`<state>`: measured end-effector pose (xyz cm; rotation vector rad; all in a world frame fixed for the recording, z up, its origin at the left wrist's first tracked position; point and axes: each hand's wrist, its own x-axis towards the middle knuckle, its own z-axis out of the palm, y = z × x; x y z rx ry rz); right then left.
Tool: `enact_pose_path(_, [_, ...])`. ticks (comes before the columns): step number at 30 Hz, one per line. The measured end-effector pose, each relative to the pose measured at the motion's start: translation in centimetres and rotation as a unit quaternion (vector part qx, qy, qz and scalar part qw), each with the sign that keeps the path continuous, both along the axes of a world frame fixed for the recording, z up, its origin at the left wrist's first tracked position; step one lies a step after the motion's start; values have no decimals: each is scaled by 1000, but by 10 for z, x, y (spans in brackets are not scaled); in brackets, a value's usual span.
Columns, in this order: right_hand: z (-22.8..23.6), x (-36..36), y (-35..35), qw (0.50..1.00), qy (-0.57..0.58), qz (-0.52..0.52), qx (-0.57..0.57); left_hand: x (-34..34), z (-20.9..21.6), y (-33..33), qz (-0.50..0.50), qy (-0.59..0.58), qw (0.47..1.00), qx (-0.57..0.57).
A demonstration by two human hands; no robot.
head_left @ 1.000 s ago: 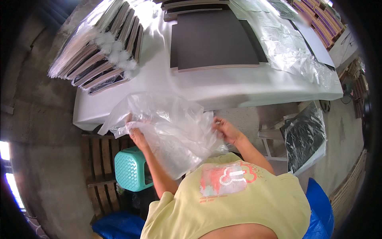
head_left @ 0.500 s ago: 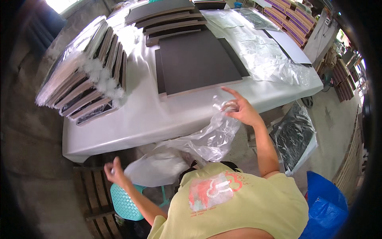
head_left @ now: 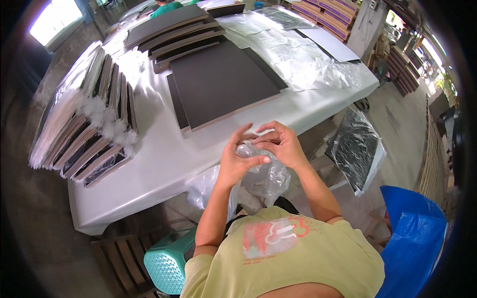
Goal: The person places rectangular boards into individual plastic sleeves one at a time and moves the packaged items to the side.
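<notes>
A crumpled clear plastic bag (head_left: 272, 183) hangs in front of my body at the near edge of the table. My left hand (head_left: 237, 158) curves round the bag's bunched top, its thumb stretched toward the right. Close beside it, my right hand (head_left: 282, 145) pinches the same plastic, fingers bent; exactly where the fingertips grip is partly hidden. Just beyond both hands lies a dark flat board (head_left: 223, 82) with pale edges, on top of other dark boards.
A stack of plastic-wrapped boards (head_left: 82, 124) stands at the table's left. More dark boards (head_left: 171, 32) are piled farther back. Clear plastic sheets (head_left: 310, 62) cover the right side. Below are a turquoise stool (head_left: 169, 265), a wrapped dark panel (head_left: 355, 149) and a blue sheet (head_left: 412, 238).
My left hand has risen from low at the left to beside my right hand, onto the plastic. My right hand has shifted slightly left, and the bag is now gathered between them.
</notes>
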<state>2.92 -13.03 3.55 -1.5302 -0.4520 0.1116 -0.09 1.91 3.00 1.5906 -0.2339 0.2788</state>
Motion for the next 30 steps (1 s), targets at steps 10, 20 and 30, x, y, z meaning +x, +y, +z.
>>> enact_pose_path(10, [-5,14,-19,995,-30,-94,-24,16,-21,-18,27,148,988,-39])
enact_pose_path(20, [-26,43,-39,969,-119,-112,-187,43,-35,-58,112,91,969,-200])
enact_pose_path(30, [-25,77,-55,968,-225,-100,-42,49,-10,-59,31,155,969,-191])
